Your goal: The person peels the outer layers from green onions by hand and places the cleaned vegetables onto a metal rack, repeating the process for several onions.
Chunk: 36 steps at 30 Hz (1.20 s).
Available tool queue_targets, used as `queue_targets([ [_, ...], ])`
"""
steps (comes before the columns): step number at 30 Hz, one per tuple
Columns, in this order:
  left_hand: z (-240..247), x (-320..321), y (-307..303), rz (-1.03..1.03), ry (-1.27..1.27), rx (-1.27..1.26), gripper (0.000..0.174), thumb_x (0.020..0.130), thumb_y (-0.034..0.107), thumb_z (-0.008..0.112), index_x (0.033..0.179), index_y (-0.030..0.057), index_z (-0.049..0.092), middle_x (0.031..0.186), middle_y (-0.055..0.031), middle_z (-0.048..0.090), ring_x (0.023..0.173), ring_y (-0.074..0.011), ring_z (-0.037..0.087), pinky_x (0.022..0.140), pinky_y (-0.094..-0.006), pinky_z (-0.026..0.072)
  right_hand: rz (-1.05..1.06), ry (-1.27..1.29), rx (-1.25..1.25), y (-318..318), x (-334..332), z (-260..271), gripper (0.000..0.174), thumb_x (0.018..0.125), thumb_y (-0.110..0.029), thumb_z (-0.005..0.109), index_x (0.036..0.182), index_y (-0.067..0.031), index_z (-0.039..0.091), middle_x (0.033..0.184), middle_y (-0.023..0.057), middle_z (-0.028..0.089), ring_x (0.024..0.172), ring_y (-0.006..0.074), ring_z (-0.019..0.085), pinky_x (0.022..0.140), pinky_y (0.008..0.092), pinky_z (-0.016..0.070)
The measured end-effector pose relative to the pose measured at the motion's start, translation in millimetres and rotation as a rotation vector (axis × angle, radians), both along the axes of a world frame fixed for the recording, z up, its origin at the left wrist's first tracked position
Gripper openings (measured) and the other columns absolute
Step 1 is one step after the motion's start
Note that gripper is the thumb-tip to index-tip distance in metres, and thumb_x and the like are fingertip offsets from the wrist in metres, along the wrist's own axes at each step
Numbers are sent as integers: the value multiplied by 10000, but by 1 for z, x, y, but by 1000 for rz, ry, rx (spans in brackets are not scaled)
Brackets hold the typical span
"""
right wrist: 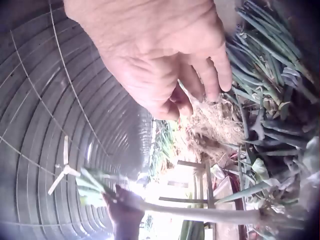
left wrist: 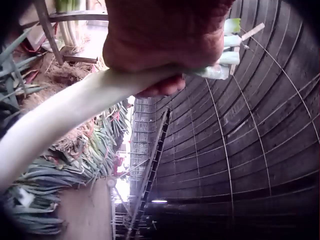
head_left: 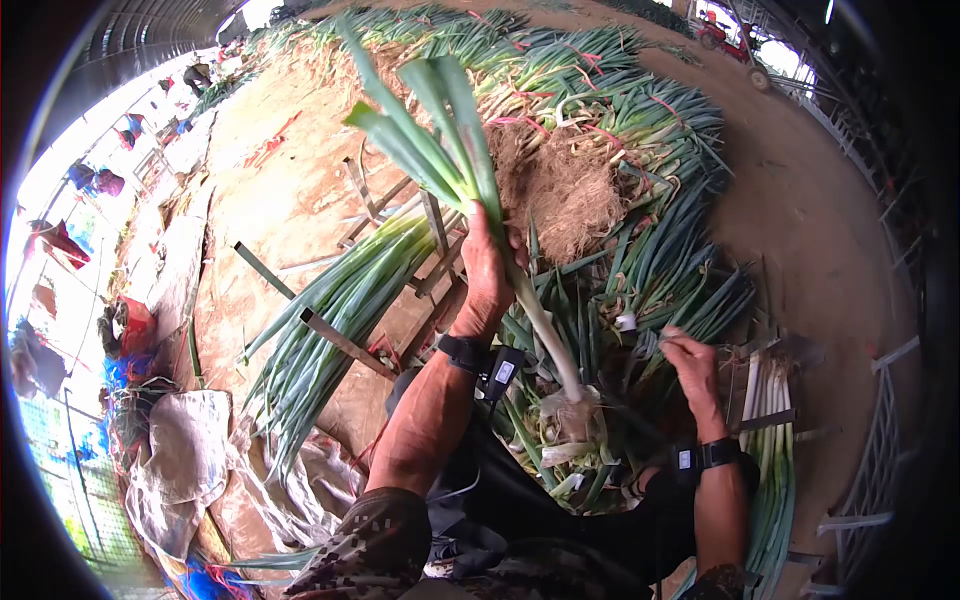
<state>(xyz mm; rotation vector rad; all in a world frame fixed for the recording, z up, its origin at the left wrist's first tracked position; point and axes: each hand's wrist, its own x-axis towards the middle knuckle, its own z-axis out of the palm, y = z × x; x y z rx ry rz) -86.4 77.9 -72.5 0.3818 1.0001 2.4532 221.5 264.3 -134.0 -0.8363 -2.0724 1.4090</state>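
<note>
My left hand (head_left: 488, 262) grips a long green onion (head_left: 545, 325) just below where its leaves fan out. Its leaves point up and away, and its white shank slants down toward the roots near my lap. In the left wrist view the pale shank (left wrist: 65, 110) runs out from under the curled fingers. My right hand (head_left: 692, 365) hovers to the right of the root end, apart from the onion. In the right wrist view its fingers (right wrist: 202, 75) hang loosely bent, with nothing plainly held between them.
A metal rack (head_left: 345, 345) at left cradles a bundle of green onions (head_left: 330, 310). Another bundle (head_left: 770, 400) lies at far right. Ahead spreads a heap of tied onions (head_left: 690, 130) with bushy roots (head_left: 575, 190). Crumpled sheeting (head_left: 185, 450) covers ground at lower left.
</note>
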Motion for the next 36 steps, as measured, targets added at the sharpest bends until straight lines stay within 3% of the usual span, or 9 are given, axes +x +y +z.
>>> queue_targets([
  [3, -7, 9, 9, 1, 167, -197, 403, 953, 443, 644, 962, 43, 601, 658, 0, 536, 488, -97, 495, 428, -258, 379, 101, 50, -175, -33, -15, 19, 250, 927, -111, 673, 1114, 55, 676, 1112, 76, 689, 1003, 119, 635, 897, 239, 492],
  [6, -20, 22, 20, 19, 452, -333, 273, 900, 253, 752, 1027, 24, 675, 761, 24, 633, 688, -44, 509, 628, -219, 442, 233, 115, -191, -63, -27, 52, 273, 919, -103, 679, 1144, 49, 653, 1079, 110, 697, 986, 147, 657, 870, 274, 530],
  [8, -33, 30, 27, 14, 653, -445, 287, 855, 249, 778, 1056, 66, 685, 867, -12, 699, 759, -108, 603, 720, -274, 493, 227, 20, 140, -83, -37, 82, 230, 865, -46, 689, 1089, 5, 685, 942, 131, 725, 891, 127, 693, 779, 260, 546],
  [9, -15, 42, 18, 113, 922, -794, 279, 818, 262, 776, 1034, 117, 677, 912, -70, 703, 786, -224, 667, 713, -337, 514, 266, 66, 290, -87, -41, 90, 229, 847, -37, 691, 1073, -2, 683, 973, 150, 717, 891, 193, 716, 783, 281, 558],
  [11, -22, 48, 22, 224, 1242, -802, 246, 785, 243, 753, 986, 141, 654, 906, -100, 669, 823, -327, 664, 700, -418, 522, 283, 183, 570, -97, -48, 109, 231, 838, -37, 688, 1067, -10, 678, 1035, 154, 707, 943, 281, 705, 831, 335, 565],
  [15, -26, 61, 30, 258, 1608, -833, 285, 687, 221, 765, 928, 142, 635, 845, -56, 625, 841, -274, 639, 734, -407, 486, 279, 128, 838, -97, -59, 124, 310, 792, -45, 694, 1097, -12, 645, 1204, 153, 650, 1131, 314, 624, 971, 400, 510],
  [23, -24, 87, 37, 232, 1716, -725, 356, 628, 175, 723, 961, 131, 605, 864, -50, 583, 861, -248, 601, 756, -395, 445, 236, -283, 988, -66, -59, 107, 691, 724, -188, 777, 1333, -25, 494, 1299, 149, 586, 1225, 309, 536, 1051, 455, 354],
  [33, -38, 78, 38, 301, 1763, -714, 308, 647, 247, 738, 916, 158, 618, 833, -8, 570, 842, -208, 571, 805, -380, 396, 254, -316, 1124, -51, -49, 110, 692, 706, -85, 774, 1348, -98, 516, 1034, 84, 614, 1050, 286, 560, 978, 462, 374],
  [36, -39, 70, 34, 298, 1731, -858, 467, 628, 269, 768, 1063, 152, 642, 970, -21, 591, 1035, -229, 552, 973, -466, 351, 231, -318, 1126, -44, -37, 123, 660, 684, -64, 780, 1304, -101, 556, 1044, 81, 615, 1049, 285, 559, 971, 462, 375],
])
